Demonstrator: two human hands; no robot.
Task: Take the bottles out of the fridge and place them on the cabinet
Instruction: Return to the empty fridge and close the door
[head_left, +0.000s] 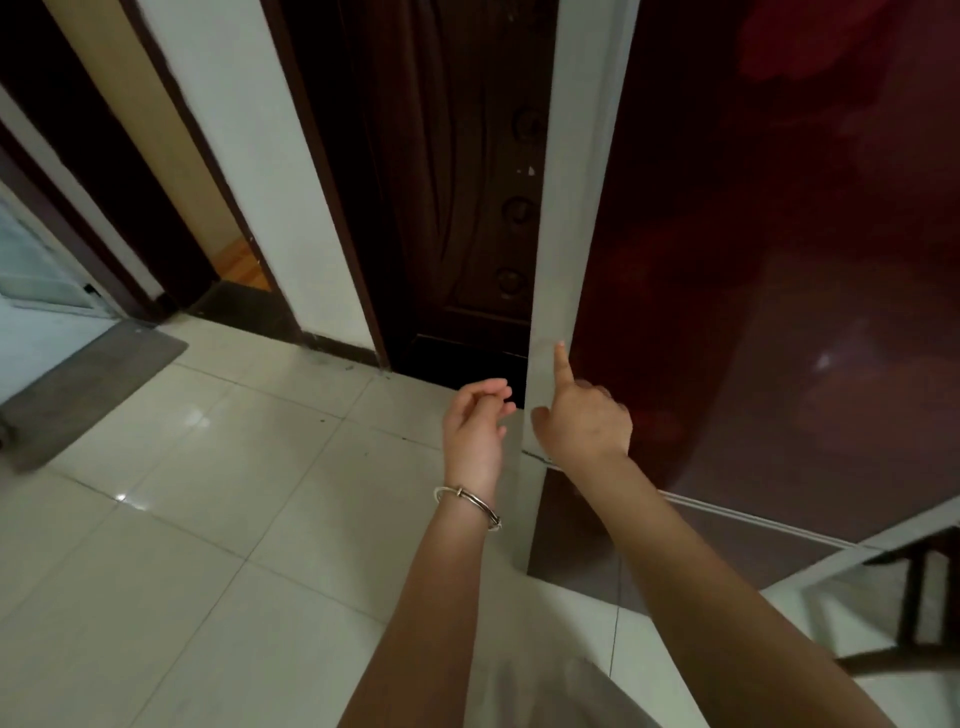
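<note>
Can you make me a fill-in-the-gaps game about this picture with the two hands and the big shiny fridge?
1. The silver bracelet is on the ____ wrist.
2. The left hand has loose fingers and holds ____.
3. The right hand raises ____ finger against the pale strip at the fridge's edge.
4. The glossy fridge front is dark ____.

Missing words: left; nothing; one; red.
</note>
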